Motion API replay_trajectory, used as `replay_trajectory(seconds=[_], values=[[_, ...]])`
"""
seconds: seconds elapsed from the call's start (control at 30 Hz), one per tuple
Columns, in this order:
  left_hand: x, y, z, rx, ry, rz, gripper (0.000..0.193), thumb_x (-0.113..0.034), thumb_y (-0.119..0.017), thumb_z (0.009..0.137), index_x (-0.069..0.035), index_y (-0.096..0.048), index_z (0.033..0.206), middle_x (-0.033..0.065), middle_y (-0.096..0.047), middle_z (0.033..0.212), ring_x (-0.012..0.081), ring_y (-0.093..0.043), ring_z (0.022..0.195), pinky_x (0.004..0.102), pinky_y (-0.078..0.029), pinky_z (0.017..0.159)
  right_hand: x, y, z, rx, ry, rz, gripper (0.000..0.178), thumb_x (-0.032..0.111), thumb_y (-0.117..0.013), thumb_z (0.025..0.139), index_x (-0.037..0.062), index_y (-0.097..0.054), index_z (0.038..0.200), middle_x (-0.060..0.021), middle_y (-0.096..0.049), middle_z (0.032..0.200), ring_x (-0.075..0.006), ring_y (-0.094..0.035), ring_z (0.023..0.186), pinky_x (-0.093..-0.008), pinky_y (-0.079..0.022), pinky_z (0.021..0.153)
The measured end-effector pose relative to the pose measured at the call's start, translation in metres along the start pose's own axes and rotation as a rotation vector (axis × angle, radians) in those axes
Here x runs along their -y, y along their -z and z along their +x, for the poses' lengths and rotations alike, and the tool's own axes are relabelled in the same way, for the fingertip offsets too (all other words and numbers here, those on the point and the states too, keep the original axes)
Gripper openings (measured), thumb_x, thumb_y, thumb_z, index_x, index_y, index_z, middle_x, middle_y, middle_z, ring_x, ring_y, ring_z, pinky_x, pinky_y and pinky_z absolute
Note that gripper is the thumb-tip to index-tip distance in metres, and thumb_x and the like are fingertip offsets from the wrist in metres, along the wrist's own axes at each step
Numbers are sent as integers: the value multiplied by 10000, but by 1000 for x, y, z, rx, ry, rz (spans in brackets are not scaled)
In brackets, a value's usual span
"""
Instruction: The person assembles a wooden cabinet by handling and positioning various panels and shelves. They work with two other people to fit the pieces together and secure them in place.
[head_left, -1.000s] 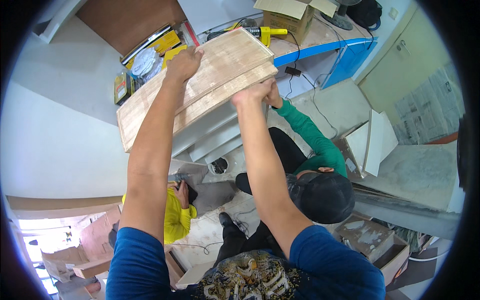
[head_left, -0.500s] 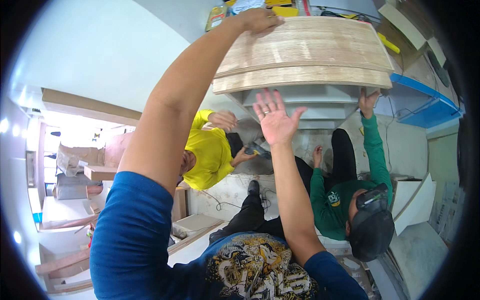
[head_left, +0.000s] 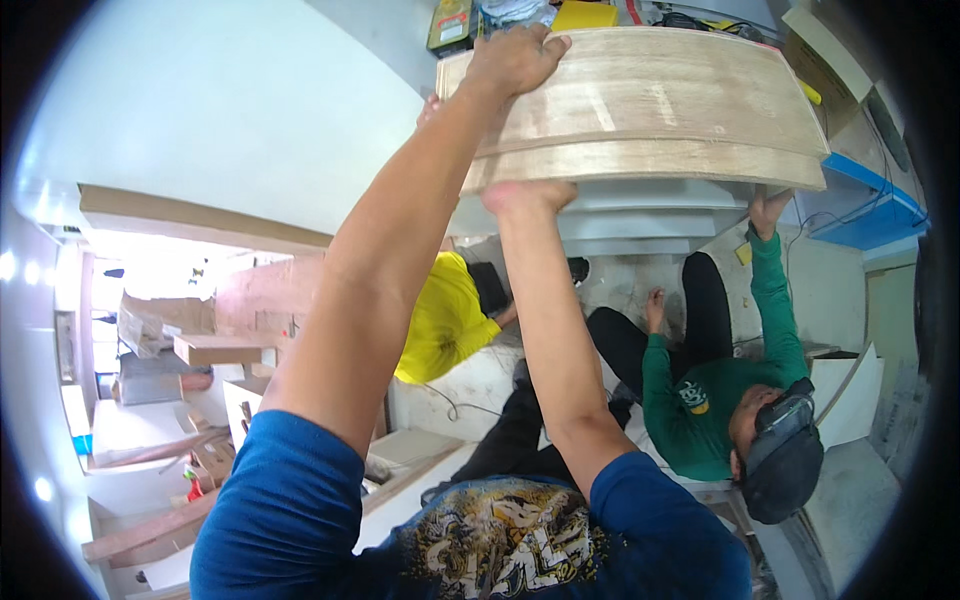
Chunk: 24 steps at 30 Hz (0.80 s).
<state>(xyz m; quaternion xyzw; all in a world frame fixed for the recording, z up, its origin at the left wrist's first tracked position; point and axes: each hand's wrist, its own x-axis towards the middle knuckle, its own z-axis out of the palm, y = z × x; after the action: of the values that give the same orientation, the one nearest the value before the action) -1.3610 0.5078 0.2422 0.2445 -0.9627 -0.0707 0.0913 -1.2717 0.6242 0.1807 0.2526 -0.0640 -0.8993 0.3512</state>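
A pale plywood top point(head_left: 640, 95) with a thick front edge lies over a cabinet with white shelves point(head_left: 650, 225). My left hand point(head_left: 515, 62) rests palm down on its upper face near the far left corner, fingers apart. Under the front edge is my right hand point(head_left: 530, 196), wrist bent back and touching the wood; its fingers are mostly hidden below the board. A co-worker in a green sleeve has a hand point(head_left: 768, 210) up at the right end of that edge. Fingertips of another person's hand point(head_left: 430, 108) show at the board's left side.
A person in a yellow shirt point(head_left: 440, 325) bends low to the left, partly behind my arm. The green-shirted person point(head_left: 700, 410) sits on the floor at right. Behind the board are a yellow-and-dark can point(head_left: 452, 25) and cables. A blue-edged panel point(head_left: 870, 200) stands right.
My right hand has gone from an open raised palm to under the board's front edge. My left hand has shifted onto its upper face. The yellow-shirted person has moved closer to the cabinet.
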Motion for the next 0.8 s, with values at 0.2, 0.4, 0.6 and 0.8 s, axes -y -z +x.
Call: replay_trajectory(seconds=[0.2, 0.4, 0.6, 0.8], values=[[-5, 9, -2, 73, -5, 15, 700, -592, -379, 1014, -90, -542, 1474, 230, -595, 1426, 433, -493, 1381, 623, -272, 1168, 6, 11, -3, 201, -122, 15, 596, 450, -333, 1045, 102, -462, 1512, -111, -483, 1546, -315, -452, 1421, -540, -316, 1204], [23, -14, 16, -110, -125, -125, 708, -621, -480, 980, -92, -576, 1441, 208, -558, 1472, 394, -500, 1377, 608, -340, 1119, 55, 130, -37, 232, -93, -428, 531, 436, -570, 1019, 141, -497, 1455, -86, -495, 1532, -342, -466, 1387, -527, -376, 1096], [-2, 1, -32, -37, -291, -4, 740, -631, -530, 964, -119, -502, 1497, 199, -505, 1463, 372, -448, 1385, 598, -285, 1138, 181, 56, -19, 386, 381, -607, 963, 683, -611, 921, 112, -255, 1610, -106, -287, 1661, -339, -331, 1494, -525, -279, 1209], [-16, 6, -34, -23, -206, 24, 760, -676, -524, 951, -159, -507, 1508, 168, -454, 1549, 353, -393, 1458, 594, -250, 1169, 196, -41, 7, 405, 469, -471, 969, 630, -673, 913, 57, -278, 1588, -121, -357, 1612, -303, -371, 1458, -473, -308, 1202]])
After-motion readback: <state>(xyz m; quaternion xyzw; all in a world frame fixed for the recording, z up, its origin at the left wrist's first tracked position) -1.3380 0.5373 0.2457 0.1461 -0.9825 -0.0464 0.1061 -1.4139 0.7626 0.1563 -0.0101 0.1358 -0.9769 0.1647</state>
